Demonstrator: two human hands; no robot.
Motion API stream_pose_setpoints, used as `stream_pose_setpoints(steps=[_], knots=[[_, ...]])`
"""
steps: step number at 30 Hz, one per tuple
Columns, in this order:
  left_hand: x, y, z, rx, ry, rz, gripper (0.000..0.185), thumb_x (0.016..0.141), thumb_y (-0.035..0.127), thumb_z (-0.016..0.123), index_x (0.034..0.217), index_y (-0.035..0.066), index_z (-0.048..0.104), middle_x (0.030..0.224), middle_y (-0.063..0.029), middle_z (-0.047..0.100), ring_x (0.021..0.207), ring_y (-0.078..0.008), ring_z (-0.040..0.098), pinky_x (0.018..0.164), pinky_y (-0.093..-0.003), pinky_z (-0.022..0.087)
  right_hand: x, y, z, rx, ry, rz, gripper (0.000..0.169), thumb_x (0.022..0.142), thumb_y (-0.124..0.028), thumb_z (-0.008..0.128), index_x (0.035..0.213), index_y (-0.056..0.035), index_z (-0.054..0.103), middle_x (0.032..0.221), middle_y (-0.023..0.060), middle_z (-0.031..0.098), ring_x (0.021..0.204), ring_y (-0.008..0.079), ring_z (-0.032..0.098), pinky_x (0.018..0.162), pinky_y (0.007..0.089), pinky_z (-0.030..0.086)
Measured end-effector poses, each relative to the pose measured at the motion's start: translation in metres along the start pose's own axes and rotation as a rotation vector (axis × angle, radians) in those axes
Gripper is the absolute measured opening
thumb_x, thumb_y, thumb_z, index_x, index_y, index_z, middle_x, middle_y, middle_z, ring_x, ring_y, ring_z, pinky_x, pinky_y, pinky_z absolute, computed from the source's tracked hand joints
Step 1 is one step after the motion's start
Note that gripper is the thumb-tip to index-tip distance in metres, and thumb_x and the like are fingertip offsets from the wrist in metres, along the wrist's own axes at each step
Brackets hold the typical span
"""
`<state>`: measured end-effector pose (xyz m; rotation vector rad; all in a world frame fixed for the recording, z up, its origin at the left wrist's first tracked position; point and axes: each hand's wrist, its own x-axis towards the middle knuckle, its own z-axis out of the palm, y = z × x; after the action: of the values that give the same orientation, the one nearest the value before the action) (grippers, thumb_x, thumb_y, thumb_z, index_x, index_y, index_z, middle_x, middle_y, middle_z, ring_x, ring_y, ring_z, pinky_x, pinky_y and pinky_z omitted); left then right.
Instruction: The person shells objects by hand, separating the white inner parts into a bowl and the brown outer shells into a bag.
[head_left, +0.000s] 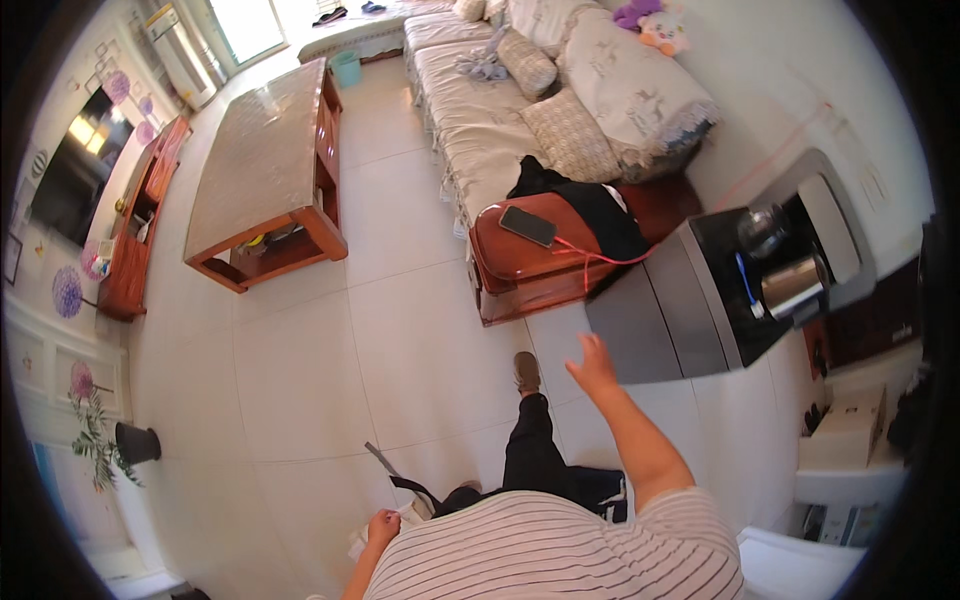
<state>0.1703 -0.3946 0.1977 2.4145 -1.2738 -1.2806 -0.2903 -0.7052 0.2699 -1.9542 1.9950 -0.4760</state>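
Observation:
My right hand (595, 366) reaches forward over the tiled floor with fingers spread and nothing in it. It is nearest to the grey side of a tea-bar water dispenser (667, 300). On that cabinet's top stand a glass pot (761, 229) and a metal kettle (793, 286). Beyond the hand, a smartphone (528, 226) lies on the glossy wooden sofa armrest (499, 262), with a red cable (600, 257) at its end. My left hand (385, 526) is low at my side with curled fingers, beside a pale object and a dark strap (416, 487); whether it grips anything is unclear.
A black garment (600, 214) drapes over the armrest of the cushioned sofa (469, 112). To the left stand a wooden coffee table (259, 157) and a TV cabinet (154, 202). A potted plant (138, 442) is at far left. Boxes (847, 424) sit at right.

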Motion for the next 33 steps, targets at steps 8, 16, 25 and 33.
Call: stream_pose_setpoints(steps=[8, 16, 25, 33], knots=[[-0.040, -0.005, 0.133, -0.409, 0.119, -0.369, 0.028, 0.084, 0.028, 0.059, 0.094, 0.002, 0.062, 0.080, -0.0113, 0.066, 0.074, -0.0186, 0.063, 0.069, -0.0321, 0.050, 0.263, 0.001, 0.060, -0.119, -0.129, 0.021, 0.075, 0.066, -0.025, 0.076, 0.127, -0.0040, 0.038, 0.125, 0.0123, 0.043, 0.120, 0.0291, 0.037, 0.102, 0.0363, 0.033], [-0.042, 0.265, 0.075, -0.810, 0.037, -0.535, 0.027, 0.090, 0.017, 0.053, 0.108, -0.003, 0.054, 0.089, -0.0112, 0.064, 0.076, -0.0136, 0.061, 0.068, -0.0253, 0.050, 0.320, 0.008, 0.094, -0.268, -0.200, 0.046, 0.094, 0.055, -0.035, 0.082, 0.131, -0.0102, 0.033, 0.125, 0.0086, 0.039, 0.120, 0.0258, 0.037, 0.100, 0.0361, 0.034], [-0.049, 0.289, 0.103, -0.701, 0.160, -0.432, 0.025, 0.089, 0.016, 0.054, 0.109, 0.001, 0.055, 0.092, -0.0092, 0.062, 0.077, -0.0107, 0.058, 0.067, -0.0242, 0.048, 0.344, 0.003, 0.084, -0.283, -0.312, 0.097, 0.085, 0.053, -0.035, 0.082, 0.123, -0.0150, 0.038, 0.115, 0.0066, 0.042, 0.111, 0.0266, 0.042, 0.091, 0.0388, 0.041], [-0.067, 0.296, 0.094, -0.727, 0.106, -0.524, 0.025, 0.090, 0.015, 0.053, 0.111, 0.001, 0.052, 0.088, -0.0077, 0.063, 0.070, -0.0093, 0.055, 0.062, -0.0232, 0.047, 0.323, -0.014, 0.061, -0.214, -0.198, -0.006, 0.084, 0.061, -0.034, 0.079, 0.128, -0.0082, 0.034, 0.126, 0.0098, 0.040, 0.116, 0.0268, 0.040, 0.096, 0.0398, 0.035]])
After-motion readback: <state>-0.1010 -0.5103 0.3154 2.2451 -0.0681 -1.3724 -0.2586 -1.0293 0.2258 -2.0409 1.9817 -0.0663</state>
